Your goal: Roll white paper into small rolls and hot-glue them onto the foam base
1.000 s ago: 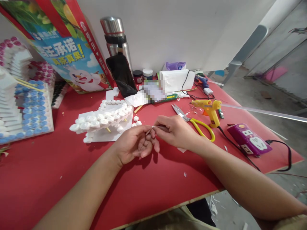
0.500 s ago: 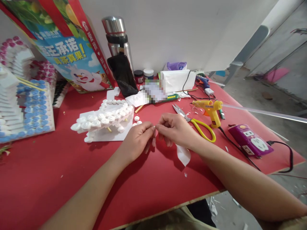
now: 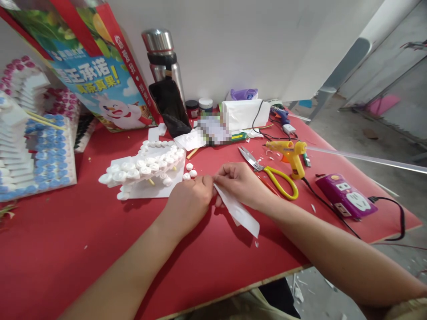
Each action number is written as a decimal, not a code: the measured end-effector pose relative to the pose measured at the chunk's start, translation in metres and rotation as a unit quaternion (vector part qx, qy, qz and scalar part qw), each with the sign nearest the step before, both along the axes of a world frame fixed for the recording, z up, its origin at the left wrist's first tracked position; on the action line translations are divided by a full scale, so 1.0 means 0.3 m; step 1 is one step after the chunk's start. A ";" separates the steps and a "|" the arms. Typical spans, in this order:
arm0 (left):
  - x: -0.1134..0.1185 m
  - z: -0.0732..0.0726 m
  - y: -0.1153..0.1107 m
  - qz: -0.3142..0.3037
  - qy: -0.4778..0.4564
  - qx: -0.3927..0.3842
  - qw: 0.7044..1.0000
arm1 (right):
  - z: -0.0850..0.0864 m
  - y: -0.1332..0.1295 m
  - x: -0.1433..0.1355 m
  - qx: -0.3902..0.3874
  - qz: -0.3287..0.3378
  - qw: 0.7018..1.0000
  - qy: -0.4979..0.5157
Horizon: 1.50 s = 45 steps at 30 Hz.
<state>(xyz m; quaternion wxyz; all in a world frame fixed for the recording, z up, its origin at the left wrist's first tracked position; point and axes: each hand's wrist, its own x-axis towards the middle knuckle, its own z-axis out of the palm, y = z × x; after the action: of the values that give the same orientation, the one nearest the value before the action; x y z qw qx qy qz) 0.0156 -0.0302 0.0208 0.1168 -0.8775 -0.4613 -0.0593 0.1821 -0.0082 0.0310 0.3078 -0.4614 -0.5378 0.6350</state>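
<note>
In the head view, the fingertips of the left hand (image 3: pixel 191 196) are hidden behind its own knuckles; the fingers are curled, and whether anything is gripped by them cannot be told. The right hand (image 3: pixel 243 182) is found closed in a pinch on a white strip (image 3: pixel 238 211), whose upper end is concealed between the two hands, near the middle of the red table (image 3: pixel 200 271). The strip is thin, flat and paper-like, and is hung slantwise towards the table with a pointed lower corner. A slim red item (image 3: pixel 268 185) is partly covered by the right wrist and cannot be identified. A patch beside the black phone (image 3: pixel 169 104) is pixelated. The blue-rosetted piece (image 3: pixel 51 153) is cut off by the left edge. White spiral rosettes are packed in rows on a curved form (image 3: pixel 147 166); loose rosettes (image 3: pixel 193 173) are noted near the left hand. Yellow-handled metal scissors (image 3: pixel 258 167) are laid beyond the right hand.
</note>
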 end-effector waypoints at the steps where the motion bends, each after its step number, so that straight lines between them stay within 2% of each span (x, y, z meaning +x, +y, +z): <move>1: 0.001 0.002 -0.001 -0.008 0.011 0.003 1.000 | 0.000 0.002 0.002 -0.005 0.001 1.000 0.007; 6: 0.008 0.005 -0.007 -0.033 0.019 0.029 0.999 | -0.011 0.015 0.012 -0.005 0.015 0.999 0.034; 10: 0.009 -0.006 -0.009 -0.054 -0.019 0.060 0.997 | -0.025 0.019 0.011 0.034 -0.019 0.999 0.025; 14: 0.007 -0.006 -0.010 -0.045 -0.124 0.000 0.991 | -0.025 0.022 0.003 0.004 -0.034 0.997 0.076; 16: 0.006 0.005 -0.010 -0.023 -0.223 -0.073 0.972 | -0.020 0.024 0.001 0.003 -0.034 0.995 0.089; 20: 0.004 0.029 -0.007 0.031 -0.420 -0.211 0.882 | -0.010 0.027 0.005 0.033 -0.011 0.996 0.080; 22: 0.002 0.033 -0.004 0.047 -0.467 -0.237 0.850 | -0.006 0.028 0.009 0.042 -0.003 0.996 0.080; 24: 0.000 0.031 -0.002 0.055 -0.484 -0.242 0.839 | -0.003 0.029 0.014 0.051 -0.003 0.995 0.080; 28: 0.003 0.025 0.000 0.051 -0.478 -0.227 0.847 | -0.004 0.036 0.022 0.071 0.004 0.996 0.059; 33: 0.002 0.022 0.002 0.049 -0.472 -0.217 0.853 | -0.032 0.043 0.025 0.131 0.006 0.991 -0.005; 37: -0.006 0.018 0.004 0.042 -0.446 -0.205 0.870 | -0.043 0.042 0.025 0.153 0.003 0.988 -0.034; 42: -0.005 0.016 0.002 0.044 -0.404 -0.179 0.896 | -0.026 0.043 0.024 0.057 0.003 0.998 0.018; 45: -0.001 0.018 0.002 0.049 -0.411 -0.164 0.895 | -0.017 0.052 0.027 -0.052 0.013 0.993 0.108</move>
<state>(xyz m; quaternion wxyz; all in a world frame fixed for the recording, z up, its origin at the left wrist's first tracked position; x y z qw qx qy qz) 0.0153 -0.0297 0.0263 -0.2260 -0.7581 -0.5136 -0.3323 0.1902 0.0074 0.0258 0.3311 -0.3986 -0.4734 0.7123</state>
